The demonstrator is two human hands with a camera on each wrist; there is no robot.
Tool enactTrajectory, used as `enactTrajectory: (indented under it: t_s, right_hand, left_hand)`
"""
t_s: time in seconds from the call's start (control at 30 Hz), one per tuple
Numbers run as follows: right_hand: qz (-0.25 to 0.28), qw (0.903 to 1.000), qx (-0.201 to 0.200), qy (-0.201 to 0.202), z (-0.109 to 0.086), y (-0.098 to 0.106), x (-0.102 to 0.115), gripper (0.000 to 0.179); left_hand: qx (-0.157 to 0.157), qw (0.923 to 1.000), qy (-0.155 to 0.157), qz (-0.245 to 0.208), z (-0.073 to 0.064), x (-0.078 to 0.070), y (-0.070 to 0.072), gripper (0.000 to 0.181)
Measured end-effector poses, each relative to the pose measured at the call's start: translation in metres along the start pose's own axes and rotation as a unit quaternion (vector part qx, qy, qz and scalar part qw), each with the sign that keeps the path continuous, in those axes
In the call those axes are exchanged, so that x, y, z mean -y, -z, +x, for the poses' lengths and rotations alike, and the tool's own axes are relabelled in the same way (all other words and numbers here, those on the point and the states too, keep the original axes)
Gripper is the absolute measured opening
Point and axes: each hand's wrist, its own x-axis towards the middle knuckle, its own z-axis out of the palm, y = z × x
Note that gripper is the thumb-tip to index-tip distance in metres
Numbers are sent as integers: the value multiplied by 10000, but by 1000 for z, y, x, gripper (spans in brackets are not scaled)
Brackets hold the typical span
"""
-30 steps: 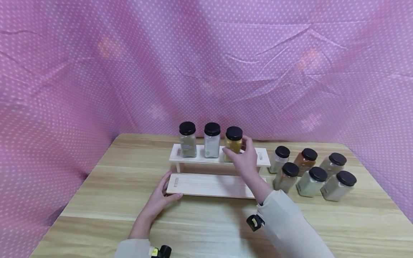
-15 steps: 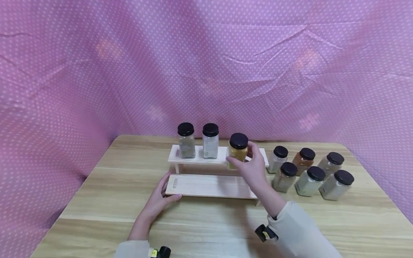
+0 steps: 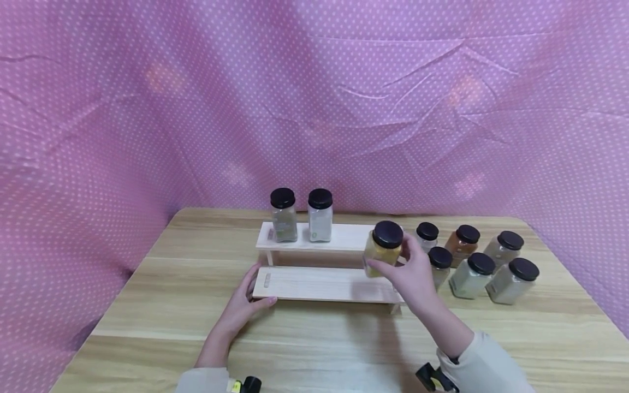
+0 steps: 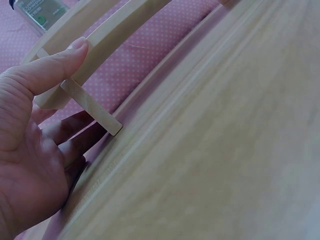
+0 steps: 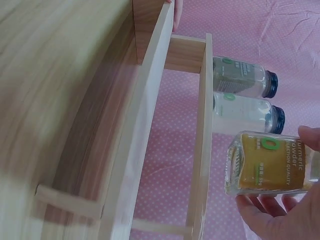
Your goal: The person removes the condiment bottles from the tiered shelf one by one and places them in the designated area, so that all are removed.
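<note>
My right hand (image 3: 416,278) grips a square glass jar of yellow turmeric powder (image 5: 272,165) with a black lid, thumb on one side and fingers on the other. It is held in the air, lid tilted toward the head camera, over the right end of a two-tier wooden spice rack (image 3: 314,284). At the rack's lower left end, my left hand (image 3: 239,300) holds the board, its thumb (image 4: 60,67) on the front edge and its fingers by the end and leg. A grey-green jar (image 3: 284,222) and a whitish jar (image 3: 320,221) stand on the upper tier.
Right of the rack, several black-lidded jars stand on the wooden table (image 3: 147,305) in two rows, among them a reddish-brown one (image 3: 462,246) and a pale green one (image 3: 470,281). My right hand partly hides the nearest ones. A pink dotted cloth (image 3: 295,109) hangs behind.
My right hand has lifted the turmeric jar off the upper tier and carried it rightward and nearer to me. My left hand has stayed at the rack's left end.
</note>
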Motion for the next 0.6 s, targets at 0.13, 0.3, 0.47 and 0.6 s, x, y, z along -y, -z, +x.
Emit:
enactTrajectory:
  t_s: [0.13, 0.3, 0.47, 0.6]
  right_hand:
    - [-203, 9998, -36, -43, -6, 13, -6, 59]
    - [-297, 9995, -74, -53, -13, 28, -13, 61]
    - [-305, 9993, -116, -164, -17, 40, -24, 62]
    - [-265, 9993, -158, -205, -20, 49, -32, 63]
  left_hand:
    - [-8, 10000, 21, 39, 0, 1, 0, 87]
    - [-16, 10000, 1, 43, 1, 2, 0, 89]
    - [14, 10000, -37, -29, 0, 2, 0, 87]
    - [4, 10000, -23, -5, 0, 2, 1, 87]
